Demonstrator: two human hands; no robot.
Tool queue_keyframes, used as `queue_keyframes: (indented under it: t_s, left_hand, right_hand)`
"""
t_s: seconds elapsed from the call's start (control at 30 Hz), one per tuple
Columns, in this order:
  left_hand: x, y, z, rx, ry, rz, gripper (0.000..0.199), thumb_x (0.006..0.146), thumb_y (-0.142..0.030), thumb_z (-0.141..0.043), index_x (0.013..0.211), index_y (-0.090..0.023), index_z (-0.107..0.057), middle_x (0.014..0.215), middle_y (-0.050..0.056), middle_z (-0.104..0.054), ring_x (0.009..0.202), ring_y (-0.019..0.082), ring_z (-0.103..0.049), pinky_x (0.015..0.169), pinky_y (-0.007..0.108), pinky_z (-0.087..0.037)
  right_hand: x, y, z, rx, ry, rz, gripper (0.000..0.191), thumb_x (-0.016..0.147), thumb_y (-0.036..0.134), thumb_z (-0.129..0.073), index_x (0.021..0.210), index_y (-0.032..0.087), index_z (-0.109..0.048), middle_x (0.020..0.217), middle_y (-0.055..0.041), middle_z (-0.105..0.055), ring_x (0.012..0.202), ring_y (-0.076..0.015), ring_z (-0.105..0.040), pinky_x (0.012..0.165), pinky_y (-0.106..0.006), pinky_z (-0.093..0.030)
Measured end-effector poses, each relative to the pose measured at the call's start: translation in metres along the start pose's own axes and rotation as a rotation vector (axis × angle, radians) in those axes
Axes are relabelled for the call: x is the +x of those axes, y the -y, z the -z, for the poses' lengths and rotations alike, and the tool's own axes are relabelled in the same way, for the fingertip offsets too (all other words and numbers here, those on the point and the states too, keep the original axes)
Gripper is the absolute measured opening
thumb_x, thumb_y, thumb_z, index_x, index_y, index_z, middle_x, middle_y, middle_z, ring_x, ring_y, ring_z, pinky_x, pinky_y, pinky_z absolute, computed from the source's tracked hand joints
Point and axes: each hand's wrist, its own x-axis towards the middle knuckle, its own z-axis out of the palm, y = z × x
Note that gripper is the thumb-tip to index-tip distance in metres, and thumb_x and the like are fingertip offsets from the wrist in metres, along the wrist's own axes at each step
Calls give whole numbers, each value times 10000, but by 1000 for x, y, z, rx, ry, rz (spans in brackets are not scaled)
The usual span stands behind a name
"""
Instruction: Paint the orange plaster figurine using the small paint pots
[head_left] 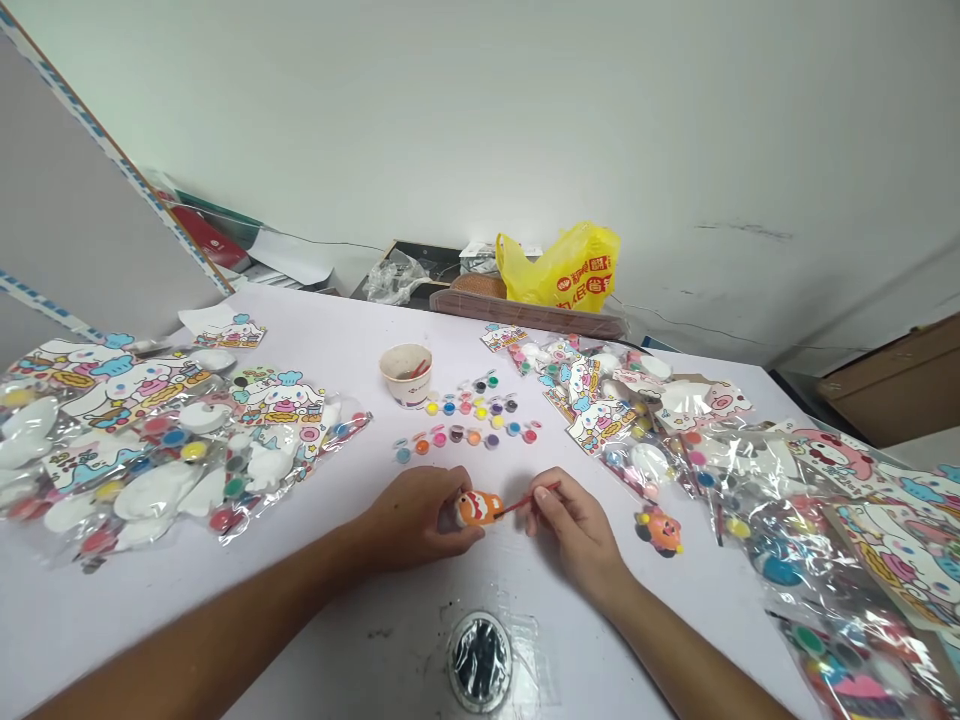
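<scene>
Near the middle of the white table, my left hand (424, 518) grips a small orange and white figurine (477, 508) between thumb and fingers. A thin red paintbrush (531, 497) is pinched in my right hand (568, 520), its dark tip at the figurine's right end. Beyond my hands lie rows of small open paint pots (474, 437) in many colours. Behind them on the left stands a paper cup (406, 375) with a red stick inside. An orange and pink painted figurine (660, 531) lies to the right of my right hand.
Clear bags of white figurines and paints cover the table's left (161, 490) and right (780, 455) sides. A round dark disc (480, 662) is at the near edge. At the back are a yellow plastic bag (562, 268) and a dark tray (525, 313) against the wall.
</scene>
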Motion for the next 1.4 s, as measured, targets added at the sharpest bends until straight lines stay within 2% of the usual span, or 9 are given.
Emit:
queue_keyframes:
  t_s: [0.13, 0.27, 0.37, 0.57, 0.77, 0.87, 1.0, 1.17, 1.4]
  left_hand:
    - [0, 2, -1, 5, 1, 4, 262, 775, -430, -623, 794, -214, -477, 664, -40, -510, 607, 163, -469, 575, 277, -280]
    - [1, 3, -2, 16, 3, 5, 274, 778, -444, -619, 775, -212, -472, 655, -38, -496, 604, 163, -459, 576, 281, -275]
    - [1, 2, -2, 26, 5, 5, 296, 779, -460, -615, 748, -213, -456, 642, -38, -480, 602, 163, -450, 577, 284, -268]
    - [1, 1, 0, 25, 12, 14, 301, 777, -465, -617, 745, -213, -455, 637, -40, -481, 601, 162, -455, 575, 281, -273]
    - [2, 1, 0, 22, 11, 16, 294, 775, -455, -623, 752, -212, -459, 640, -40, -489, 599, 162, -470, 572, 278, -279]
    - [2, 1, 0, 23, 10, 12, 292, 777, -454, -626, 759, -213, -462, 642, -43, -488, 597, 161, -473, 570, 277, -281]
    - [1, 0, 0, 36, 6, -2, 274, 765, -428, -640, 796, -215, -470, 657, -46, -496, 609, 163, -473, 574, 276, -284]
    - [0, 1, -2, 69, 9, -25, 300, 770, -454, -645, 794, -219, -460, 671, -39, -510, 615, 169, -461, 568, 281, -258]
    - [1, 3, -4, 110, 17, -41, 308, 783, -470, -644, 807, -220, -465, 681, -32, -520, 623, 174, -466, 572, 284, -251]
  right_hand:
    - [-1, -3, 2, -61, -76, 70, 272, 998, 411, -466, 825, 216, -545, 676, 16, -580, 625, -145, -521, 625, -273, -401]
    - [-3, -2, 4, -166, -15, 132, 265, 1008, 387, -440, 843, 216, -557, 699, 8, -582, 655, -152, -527, 632, -275, -398]
    - [-4, -1, 5, -268, -60, 146, 263, 1011, 363, -434, 817, 219, -540, 684, 13, -559, 639, -149, -501, 621, -273, -385]
    - [-5, 0, 4, -300, -5, 177, 261, 1014, 349, -415, 831, 217, -546, 711, 7, -570, 644, -149, -513, 617, -270, -394]
    - [-4, 0, 4, -287, -44, 222, 257, 1014, 342, -408, 836, 220, -548, 699, 13, -562, 646, -151, -518, 626, -270, -397]
    - [-4, 0, 5, -316, -19, 180, 258, 1007, 347, -424, 824, 218, -552, 698, 12, -565, 635, -149, -511, 609, -269, -384]
    - [-2, -1, 6, -278, -97, 145, 269, 1000, 362, -443, 791, 220, -535, 660, 20, -549, 631, -151, -504, 611, -269, -380]
    - [-2, 0, 2, -158, 52, 102, 265, 1003, 377, -454, 829, 216, -573, 705, 5, -606, 665, -152, -548, 641, -267, -410]
    - [-3, -1, -4, -108, 20, 38, 269, 1004, 400, -457, 840, 213, -561, 699, 9, -612, 653, -143, -547, 636, -261, -411]
